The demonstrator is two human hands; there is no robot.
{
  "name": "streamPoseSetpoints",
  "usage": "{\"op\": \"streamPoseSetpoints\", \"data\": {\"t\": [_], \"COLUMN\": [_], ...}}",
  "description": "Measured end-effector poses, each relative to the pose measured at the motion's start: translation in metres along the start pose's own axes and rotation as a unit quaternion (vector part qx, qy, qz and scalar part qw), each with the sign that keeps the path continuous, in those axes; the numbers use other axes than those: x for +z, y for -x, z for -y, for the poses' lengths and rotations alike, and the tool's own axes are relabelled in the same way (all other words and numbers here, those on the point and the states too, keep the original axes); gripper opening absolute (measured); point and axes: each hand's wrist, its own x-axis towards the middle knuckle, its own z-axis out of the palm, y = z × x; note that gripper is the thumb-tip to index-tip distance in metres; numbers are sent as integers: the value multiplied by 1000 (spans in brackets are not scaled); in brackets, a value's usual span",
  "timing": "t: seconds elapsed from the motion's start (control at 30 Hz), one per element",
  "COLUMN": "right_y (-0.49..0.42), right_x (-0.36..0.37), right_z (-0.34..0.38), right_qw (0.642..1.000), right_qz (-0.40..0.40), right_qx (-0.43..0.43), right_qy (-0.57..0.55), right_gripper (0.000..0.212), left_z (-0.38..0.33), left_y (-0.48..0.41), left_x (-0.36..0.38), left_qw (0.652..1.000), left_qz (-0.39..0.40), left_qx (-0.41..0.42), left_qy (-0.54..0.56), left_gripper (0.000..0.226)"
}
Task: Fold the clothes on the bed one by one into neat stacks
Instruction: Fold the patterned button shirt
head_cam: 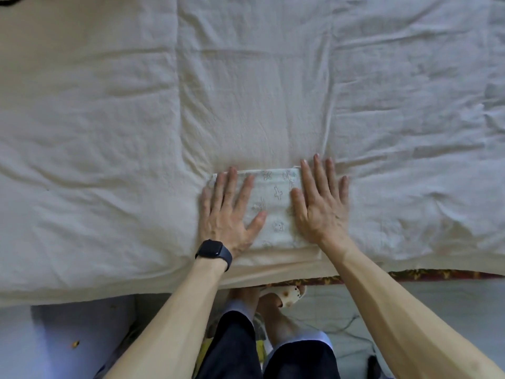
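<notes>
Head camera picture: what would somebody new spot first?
Two flat hands, the left hand and the right hand, press a small folded printed cloth near the bed's front edge. A black watch sits on the left wrist. All around lies a wrinkled cream bedspread.

Both bare forearms (177, 310) reach forward, left hand (229, 212) and right hand (319, 203) lying palm-down side by side with straight, spread fingers.

A wrinkled cream quilt (109, 132) spreads beyond and beside the right hand (319, 203); nearer than its wrist, a red patterned edge (437, 276) borders pale grey floor (442, 313).
</notes>
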Motion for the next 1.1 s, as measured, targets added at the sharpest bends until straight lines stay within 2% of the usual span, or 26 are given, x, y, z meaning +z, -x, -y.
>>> {"op": "streamPoseSetpoints", "data": {"t": [0.17,0.33,0.47,0.53,0.6,0.63,0.7,0.77,0.87,1.0,1.1], "right_y": [-4,-4,14,30,46,51,55,52,38,18,12], "right_x": [14,5,-23,-38,-49,-54,-65,-73,-78,-82,-81], "right_z": [-5,4,11,9,4,2,0,-4,-14,-23,-28], "right_qw": [1000,998,989,975,951,935,890,838,800,773,786], "right_qz": [-8,-7,-9,-22,-15,-5,20,55,115,186,209], "right_qx": [8,57,122,158,186,203,237,272,289,284,259], "right_qy": [-19,-34,-89,-157,-247,-290,-388,-469,-513,-536,-521], "right_gripper": [73,86,81,75,63,58,49,42,37,45,39], "left_z": [16,12,-1,-3,-2,-1,5,14,27,33,33], "left_y": [4,-1,3,9,14,15,15,16,10,2,0], "left_x": [11,0,-29,-44,-58,-64,-73,-70,-66,-70,-70], "left_qw": [1000,999,973,964,938,912,859,821,744,755,739], "left_qz": [-1,20,-67,-101,-111,-113,-97,-39,31,66,88], "left_qx": [-18,-29,-135,-149,-201,-249,-334,-376,-409,-380,-350], "left_qy": [-8,22,176,198,261,306,375,429,528,531,568], "left_gripper": [78,76,57,51,48,42,20,4,17,23,27]}}
